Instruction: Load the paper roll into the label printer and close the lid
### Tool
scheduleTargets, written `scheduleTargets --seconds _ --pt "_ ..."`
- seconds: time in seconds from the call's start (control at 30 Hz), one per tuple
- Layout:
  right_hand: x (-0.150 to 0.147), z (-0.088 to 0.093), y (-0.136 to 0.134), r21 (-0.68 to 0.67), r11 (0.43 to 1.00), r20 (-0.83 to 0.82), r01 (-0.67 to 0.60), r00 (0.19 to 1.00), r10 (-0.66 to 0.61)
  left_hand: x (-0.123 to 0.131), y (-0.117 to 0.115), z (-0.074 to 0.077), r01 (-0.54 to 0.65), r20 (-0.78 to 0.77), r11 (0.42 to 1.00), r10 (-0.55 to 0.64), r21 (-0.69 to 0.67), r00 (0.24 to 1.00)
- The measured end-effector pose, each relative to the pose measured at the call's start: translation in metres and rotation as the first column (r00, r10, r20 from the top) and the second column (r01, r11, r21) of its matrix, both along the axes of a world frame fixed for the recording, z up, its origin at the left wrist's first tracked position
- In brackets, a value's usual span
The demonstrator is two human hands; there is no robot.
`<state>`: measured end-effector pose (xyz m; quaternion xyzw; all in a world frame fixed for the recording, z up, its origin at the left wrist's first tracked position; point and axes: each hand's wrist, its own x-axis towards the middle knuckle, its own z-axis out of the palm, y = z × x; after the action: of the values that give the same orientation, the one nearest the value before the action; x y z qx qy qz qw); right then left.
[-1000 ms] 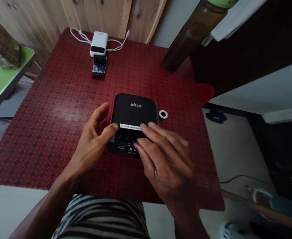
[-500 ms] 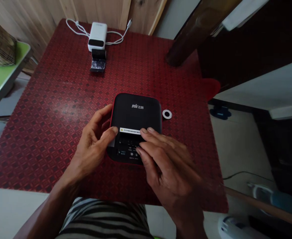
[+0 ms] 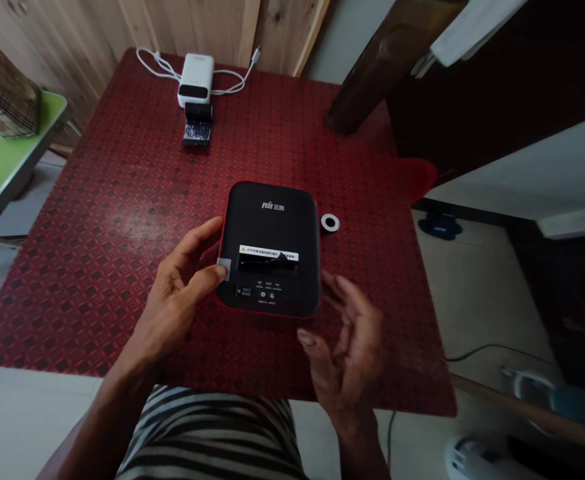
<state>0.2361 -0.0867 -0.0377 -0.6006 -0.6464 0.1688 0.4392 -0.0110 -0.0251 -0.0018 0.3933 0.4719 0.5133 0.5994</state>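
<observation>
A flat black device (image 3: 272, 227) with rounded corners, red sides and a printed logo sits in front of me on the red table. Across its lower half runs a white warning label (image 3: 257, 251). Just below that is a shiny dark strip (image 3: 267, 263), whose raised edge overlaps part of the label. My left hand (image 3: 180, 280) grips the device's left edge, thumb on top by a small greyish patch (image 3: 224, 267). My right hand (image 3: 347, 340) is apart from the device at its lower right corner, fingers loosely curled and spread, holding nothing.
A white-rimmed ring (image 3: 330, 223) lies right of the device. Farther back are a white power bank (image 3: 196, 77) with a white cable (image 3: 237, 83) and a partly unrolled black tape roll (image 3: 197, 123). A brown post (image 3: 362, 93) stands at the table's back right.
My right hand has lifted off the device's slot area and drawn back to the lower right, uncovering the label and dark strip. My left hand keeps its hold.
</observation>
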Motion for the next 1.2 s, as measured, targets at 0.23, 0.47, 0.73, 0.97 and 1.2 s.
scheduleTargets --seconds 0.23,0.47,0.73,0.97,1.2 --pt "-0.018 -0.019 0.006 -0.058 0.997 0.057 -0.043 0.997 0.047 0.006 0.005 0.007 -0.036 -0.084 0.999 0.035 -0.009 0.996" --pt "-0.019 -0.022 0.009 -0.023 0.996 0.124 -0.09 0.988 0.092 0.014 0.002 0.015 -0.065 -0.071 0.997 0.062 -0.029 0.995" --pt "-0.018 -0.024 0.008 -0.028 0.996 0.125 -0.087 0.988 0.09 0.018 0.002 0.019 -0.084 -0.074 0.994 0.079 -0.064 0.994" --pt "-0.017 -0.027 0.01 -0.024 0.995 0.134 -0.098 0.986 0.1 0.018 -0.001 0.008 -0.108 -0.083 0.994 0.106 -0.027 0.991" --pt "-0.01 -0.015 0.006 -0.073 0.992 0.091 -0.101 0.99 0.107 0.01 -0.005 -0.008 -0.061 -0.026 0.996 0.063 0.06 0.998"
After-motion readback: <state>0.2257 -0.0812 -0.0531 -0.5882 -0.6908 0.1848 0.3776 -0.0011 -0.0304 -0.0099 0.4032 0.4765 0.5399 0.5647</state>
